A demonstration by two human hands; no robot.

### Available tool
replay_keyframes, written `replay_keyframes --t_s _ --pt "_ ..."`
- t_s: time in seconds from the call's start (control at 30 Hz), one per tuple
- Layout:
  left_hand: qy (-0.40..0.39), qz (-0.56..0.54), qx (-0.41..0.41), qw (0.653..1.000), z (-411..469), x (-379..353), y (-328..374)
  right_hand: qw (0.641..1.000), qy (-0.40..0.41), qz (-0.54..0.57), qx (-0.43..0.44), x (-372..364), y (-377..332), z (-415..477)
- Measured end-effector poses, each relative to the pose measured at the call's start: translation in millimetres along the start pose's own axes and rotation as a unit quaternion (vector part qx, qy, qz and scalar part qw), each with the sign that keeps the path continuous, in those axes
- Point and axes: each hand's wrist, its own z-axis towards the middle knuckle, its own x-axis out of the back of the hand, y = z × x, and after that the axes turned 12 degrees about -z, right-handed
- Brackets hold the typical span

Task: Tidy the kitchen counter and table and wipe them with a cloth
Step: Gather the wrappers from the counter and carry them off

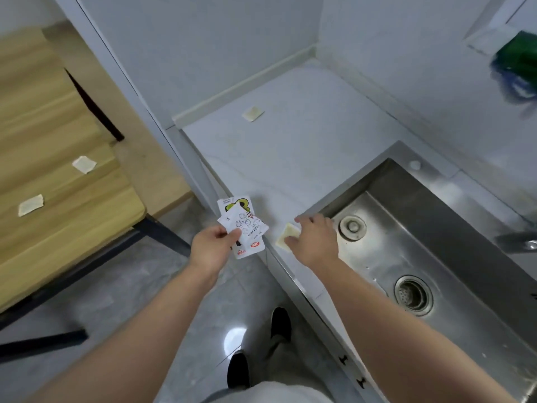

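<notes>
As I stand at the bench [290, 155], left grip [212, 242]: pinching fanned printed packets [247, 228]
Right grip [315, 239]: released, fingers resting on pale sachet [286, 237]
Pale sachet: bench's front edge, beside sink [406, 228]
Handling: probably light, limp, slick; pinch a corner

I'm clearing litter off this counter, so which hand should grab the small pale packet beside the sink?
Right, probably. The right hand touches the pale packet at the counter edge, while the left hand is occupied, pinching printed wrappers out past the edge.
</notes>
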Motion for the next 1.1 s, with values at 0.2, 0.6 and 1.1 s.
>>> replay_keyframes --t_s 0.2,0.6,1.1 --pt "0.003 0.001 0.015 1.0 12.6 -3.2 3.6 0.998 -0.034 -0.036 0.032 0.8 -4.5 19.1" --pt "-0.029 0.011 0.009 0.999 21.4 -2.2 20.9 0.998 -0.054 -0.004 -0.013 12.8 -10.9 19.4" --pt "-0.271 0.142 -0.054 0.951 33.0 59.4 67.1 0.975 -0.019 0.215 -0.043 116.6 -101.7 -23.2"
